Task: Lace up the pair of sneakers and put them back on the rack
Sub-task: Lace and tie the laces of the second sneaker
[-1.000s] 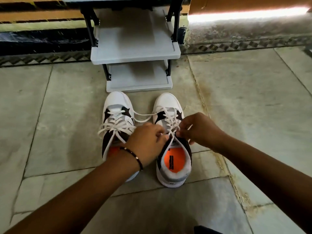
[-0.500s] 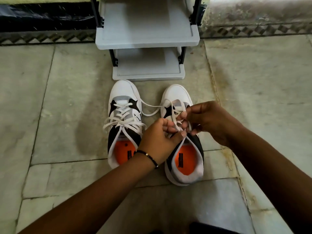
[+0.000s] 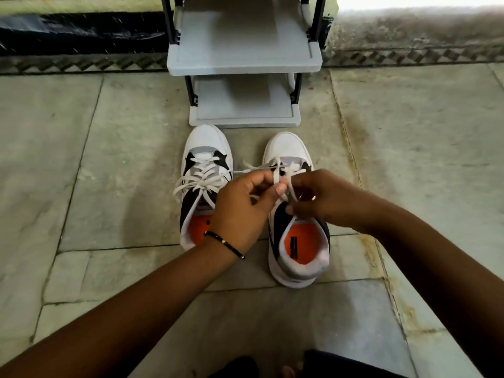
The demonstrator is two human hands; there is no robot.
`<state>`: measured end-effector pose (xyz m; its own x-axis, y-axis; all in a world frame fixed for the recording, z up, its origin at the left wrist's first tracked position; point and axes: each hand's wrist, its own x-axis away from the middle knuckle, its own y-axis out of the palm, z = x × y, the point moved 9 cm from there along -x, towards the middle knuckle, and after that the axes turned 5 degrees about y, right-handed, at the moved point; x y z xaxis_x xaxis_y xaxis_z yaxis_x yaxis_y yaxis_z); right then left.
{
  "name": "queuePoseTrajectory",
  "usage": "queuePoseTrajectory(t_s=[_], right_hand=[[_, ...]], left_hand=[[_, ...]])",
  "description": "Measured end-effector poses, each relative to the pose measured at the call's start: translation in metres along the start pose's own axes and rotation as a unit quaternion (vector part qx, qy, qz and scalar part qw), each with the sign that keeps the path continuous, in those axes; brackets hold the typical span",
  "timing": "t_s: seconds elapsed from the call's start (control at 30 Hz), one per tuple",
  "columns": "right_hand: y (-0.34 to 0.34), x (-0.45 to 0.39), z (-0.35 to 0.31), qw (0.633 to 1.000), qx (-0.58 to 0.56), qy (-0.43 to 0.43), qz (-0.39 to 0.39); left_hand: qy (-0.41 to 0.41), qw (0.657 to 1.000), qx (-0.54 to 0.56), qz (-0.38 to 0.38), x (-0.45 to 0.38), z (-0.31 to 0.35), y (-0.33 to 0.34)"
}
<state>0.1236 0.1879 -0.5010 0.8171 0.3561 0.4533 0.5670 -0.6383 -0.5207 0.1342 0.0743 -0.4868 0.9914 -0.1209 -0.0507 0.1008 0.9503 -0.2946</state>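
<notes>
Two white-and-black sneakers with orange insoles stand side by side on the stone floor, toes toward the rack. The left sneaker [image 3: 205, 156] has its white lace tied in a bow. Over the right sneaker [image 3: 289, 148], my left hand [image 3: 240, 205] and my right hand [image 3: 324, 197] each pinch a strand of its white lace [image 3: 276, 174], fingertips meeting above the tongue. A loose lace end trails left toward the other shoe. The grey shoe rack [image 3: 244, 62] stands just beyond the toes.
The rack has a low shelf [image 3: 245, 121] near the floor and a higher one above it, both bare. A patterned border and a raised ledge [image 3: 409, 36] run behind it. Stone tiles [image 3: 95, 159] spread left and right of the shoes.
Both hands have lifted slightly and come closer together over the right sneaker's lace. The camera has tilted down and nearer, so the rack sits higher in the view.
</notes>
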Motion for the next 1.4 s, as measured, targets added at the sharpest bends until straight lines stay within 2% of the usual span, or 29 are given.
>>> queuePoseTrajectory(t_s=[0.07,0.13,0.37,0.53,0.67,0.73,0.8,0.87,0.97,1.07,1.17,1.23,1.27,1.33,1.4], right_hand=[[0.008,0.002,-0.008,0.999,0.037,-0.032,-0.008],[-0.001,0.003,-0.007,0.999,0.009,-0.030,0.035],[-0.030,0.010,0.007,0.989,-0.126,0.010,0.081],[-0.040,0.006,0.011,0.972,-0.209,0.007,0.110],[-0.033,0.006,0.000,0.972,-0.227,-0.023,0.064],[-0.029,0.006,-0.006,0.974,-0.218,-0.038,0.043],[-0.026,0.005,-0.009,0.976,-0.211,-0.042,0.032],[-0.024,0.003,-0.009,0.975,-0.214,-0.044,0.027],[-0.026,0.003,-0.009,0.972,-0.231,-0.048,0.024],[-0.029,0.005,-0.010,0.970,-0.236,-0.049,0.031],[-0.031,0.006,-0.008,0.968,-0.244,-0.043,0.049],[-0.032,0.005,-0.004,0.963,-0.259,-0.034,0.059],[-0.031,0.005,-0.002,0.961,-0.266,-0.031,0.063],[-0.031,0.007,0.000,0.955,-0.285,-0.030,0.073],[-0.037,0.009,0.003,0.945,-0.308,-0.035,0.101]], left_hand=[[0.057,0.997,-0.050,-0.022,-0.002,0.018,-0.001],[0.105,0.987,-0.103,-0.061,-0.005,0.032,0.005],[0.051,0.961,-0.209,-0.175,-0.014,0.018,0.019],[-0.028,0.961,-0.078,-0.263,-0.025,0.015,0.029],[-0.072,0.938,0.009,-0.340,-0.012,0.004,0.043],[-0.109,0.928,0.053,-0.351,-0.006,-0.006,0.046],[-0.131,0.928,0.065,-0.341,-0.004,-0.012,0.043],[-0.122,0.941,0.009,-0.316,-0.004,-0.017,0.038],[-0.048,0.965,-0.118,-0.231,-0.010,-0.012,0.030],[-0.044,0.980,-0.125,-0.146,-0.014,-0.009,0.022],[-0.187,0.972,0.017,-0.138,-0.008,-0.019,0.027],[-0.300,0.927,0.178,-0.138,0.005,-0.023,0.038],[-0.330,0.904,0.239,-0.133,0.009,-0.022,0.040],[-0.356,0.868,0.329,-0.106,0.013,-0.017,0.036],[-0.343,0.857,0.377,-0.078,0.013,-0.014,0.024]])
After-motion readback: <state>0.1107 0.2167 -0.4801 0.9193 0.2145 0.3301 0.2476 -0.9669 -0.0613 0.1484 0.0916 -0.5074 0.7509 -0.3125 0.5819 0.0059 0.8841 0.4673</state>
